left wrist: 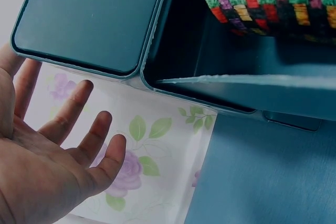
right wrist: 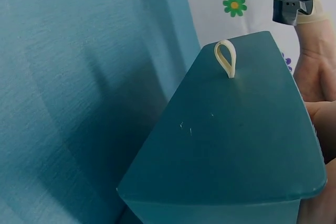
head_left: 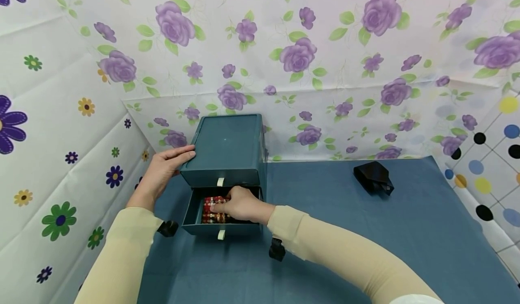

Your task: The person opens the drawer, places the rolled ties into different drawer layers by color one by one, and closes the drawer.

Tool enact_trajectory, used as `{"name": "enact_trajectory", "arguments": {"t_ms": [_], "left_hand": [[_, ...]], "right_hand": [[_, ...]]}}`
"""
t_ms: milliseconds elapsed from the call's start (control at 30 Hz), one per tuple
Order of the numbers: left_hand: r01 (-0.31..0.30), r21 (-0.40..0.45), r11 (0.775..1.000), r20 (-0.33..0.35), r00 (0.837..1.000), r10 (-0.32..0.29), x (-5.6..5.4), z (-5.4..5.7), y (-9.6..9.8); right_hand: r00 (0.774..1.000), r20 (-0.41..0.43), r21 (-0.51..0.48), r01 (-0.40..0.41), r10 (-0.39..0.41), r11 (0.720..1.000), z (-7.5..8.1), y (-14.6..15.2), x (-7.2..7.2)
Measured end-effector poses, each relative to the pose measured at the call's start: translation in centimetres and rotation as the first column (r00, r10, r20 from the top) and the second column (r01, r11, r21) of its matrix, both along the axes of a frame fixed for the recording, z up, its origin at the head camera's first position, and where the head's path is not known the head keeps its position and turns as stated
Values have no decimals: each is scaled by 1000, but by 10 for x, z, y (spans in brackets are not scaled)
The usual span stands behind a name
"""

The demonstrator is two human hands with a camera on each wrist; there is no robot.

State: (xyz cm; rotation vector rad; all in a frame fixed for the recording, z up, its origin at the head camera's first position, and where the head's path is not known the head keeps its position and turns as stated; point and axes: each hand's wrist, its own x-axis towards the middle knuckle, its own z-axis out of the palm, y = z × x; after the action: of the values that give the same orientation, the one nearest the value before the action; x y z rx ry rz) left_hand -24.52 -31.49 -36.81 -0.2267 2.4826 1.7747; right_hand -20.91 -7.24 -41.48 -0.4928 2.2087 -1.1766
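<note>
A dark teal two-drawer box (head_left: 227, 144) stands against the back wall, its lower drawer (head_left: 191, 214) pulled out. Inside that drawer lies a colourful checked, woven-looking item (head_left: 209, 209) in red, yellow, green and black; its curved underside shows in the left wrist view. My right hand (head_left: 243, 204) reaches into the drawer and grips this item, thumb over its top, the other fingers largely hidden. My left hand (head_left: 162, 171) rests against the upper left side of the box, its fingers (left wrist: 65, 116) extended and spread.
Cream pull loops (right wrist: 226, 59) hang on the drawer fronts. A black folded object (head_left: 373, 177) lies on the blue-covered table (head_left: 325, 223) at the right. Floral sheets (head_left: 276, 87) enclose the back and left, with a dotted sheet at the right.
</note>
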Motion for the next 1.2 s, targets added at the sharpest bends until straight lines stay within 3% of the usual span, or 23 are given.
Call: {"name": "enact_trajectory", "arguments": {"t_ms": [667,867,1200], "left_hand": [[5,-10,1000,-11,1000,-5,1,-1,0],[-6,-1,1000,3,1000,6,0,-1,0],[7,-8,1000,-4,1000,-7,1,0,1]], "right_hand": [[978,-207,27,19,-13,999,2,1,11],[962,-273,81,21,1,997,9,5,15],[951,-309,67,0,21,998,25,20,25]]}}
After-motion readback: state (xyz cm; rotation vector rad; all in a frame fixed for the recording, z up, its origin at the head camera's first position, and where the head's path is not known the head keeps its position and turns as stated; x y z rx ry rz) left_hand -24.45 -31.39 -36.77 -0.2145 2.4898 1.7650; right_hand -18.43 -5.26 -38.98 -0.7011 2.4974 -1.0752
